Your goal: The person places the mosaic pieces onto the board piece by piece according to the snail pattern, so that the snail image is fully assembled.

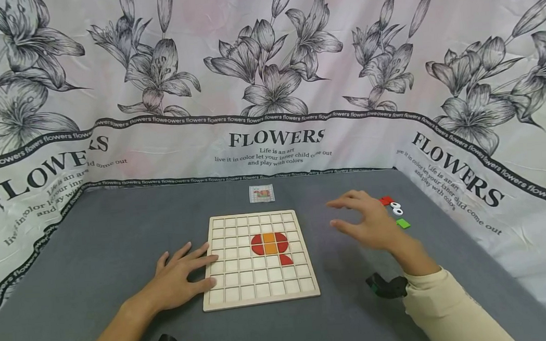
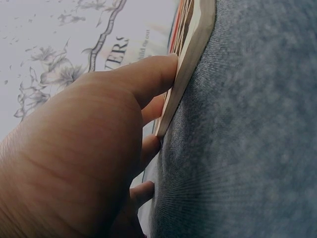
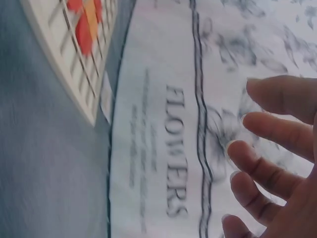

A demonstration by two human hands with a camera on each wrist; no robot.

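A wooden grid board [image 1: 243,296] lies on the grey table, its squares partly filled with red rounded pieces [image 1: 257,245] and orange square pieces [image 1: 269,238]. One red quarter-round piece [image 1: 286,260] sits lower in the grid. My left hand [image 1: 178,278] rests at the board's left edge, fingers spread, with the thumb and fingertips touching the rim, as the left wrist view also shows. To the right of the board, my right hand [image 1: 369,221] hovers over the table with thumb and fingers apart. Nothing shows between its fingers in the right wrist view.
Beyond my right hand lie red pieces [image 1: 386,200], white rings [image 1: 397,211] and a green square [image 1: 403,223]. A small card with a printed grid picture [image 1: 261,193] lies behind the board. Flower-printed cloth [image 1: 276,144] walls the table's back and sides.
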